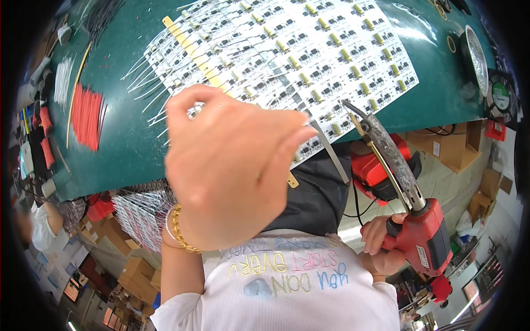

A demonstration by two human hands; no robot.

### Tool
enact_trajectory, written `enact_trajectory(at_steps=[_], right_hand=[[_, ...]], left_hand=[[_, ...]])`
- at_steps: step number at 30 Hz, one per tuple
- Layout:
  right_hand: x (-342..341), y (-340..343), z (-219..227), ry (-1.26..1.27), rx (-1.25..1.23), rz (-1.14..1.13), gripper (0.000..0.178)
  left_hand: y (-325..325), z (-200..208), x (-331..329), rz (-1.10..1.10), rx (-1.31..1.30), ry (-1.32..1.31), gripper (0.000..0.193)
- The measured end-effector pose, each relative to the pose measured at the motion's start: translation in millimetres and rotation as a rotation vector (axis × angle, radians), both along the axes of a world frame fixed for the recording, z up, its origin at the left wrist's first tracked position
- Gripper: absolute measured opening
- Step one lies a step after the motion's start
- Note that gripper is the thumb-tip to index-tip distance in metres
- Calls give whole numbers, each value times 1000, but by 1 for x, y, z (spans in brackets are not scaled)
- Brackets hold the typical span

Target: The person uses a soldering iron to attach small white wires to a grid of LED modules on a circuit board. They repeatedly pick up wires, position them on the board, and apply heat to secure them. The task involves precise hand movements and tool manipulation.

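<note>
Right hand (383,243) grasps the red soldering gun (424,238), its long axis pointing far-left toward the circuit boards (349,71); nearer them, left hand (229,163) hides its fingers' grip: cannot tell.

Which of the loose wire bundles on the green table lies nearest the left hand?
The red bundle, right of the thin yellow strip; the white bundle lies left of that strip, the dark bundle farther off.

Two hands (232,160) (381,243), one soldering gun (424,234), one red wire bundle (86,118), circuit boards (348,71) seemingly dozens.
</note>
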State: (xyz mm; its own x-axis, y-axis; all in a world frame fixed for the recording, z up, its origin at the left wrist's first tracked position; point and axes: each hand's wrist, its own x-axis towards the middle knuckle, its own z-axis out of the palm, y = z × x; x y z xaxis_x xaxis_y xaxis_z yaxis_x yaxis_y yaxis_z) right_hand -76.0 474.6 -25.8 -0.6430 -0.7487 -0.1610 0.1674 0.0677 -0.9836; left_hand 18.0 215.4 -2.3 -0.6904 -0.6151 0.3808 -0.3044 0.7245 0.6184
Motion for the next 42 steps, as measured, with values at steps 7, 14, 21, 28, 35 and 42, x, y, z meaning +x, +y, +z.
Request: enact_trajectory(at_steps=[7, 14, 21, 28, 35, 42], right_hand=[[0, 1, 2, 16, 32, 28, 37], [2, 7, 2, 53, 121, 69, 28], [-9, 9, 9, 312, 466, 313, 19], [0, 14, 0, 158, 206, 87, 27], [4, 12, -4, 46, 77, 20, 42], [6, 15, -6, 21, 76, 3, 58]], left_hand=[[6, -18, -2, 33, 24, -77, 10], [5, -18, 0, 13, 61, -107, 12], [6, -19, 3, 37, 53, -102, 13], [5, -17, -1, 10, 70, -106, 13], [5, -15, 0, 12, 97, -127, 13], [7, -18, 1, -15, 66, -54, 14]])
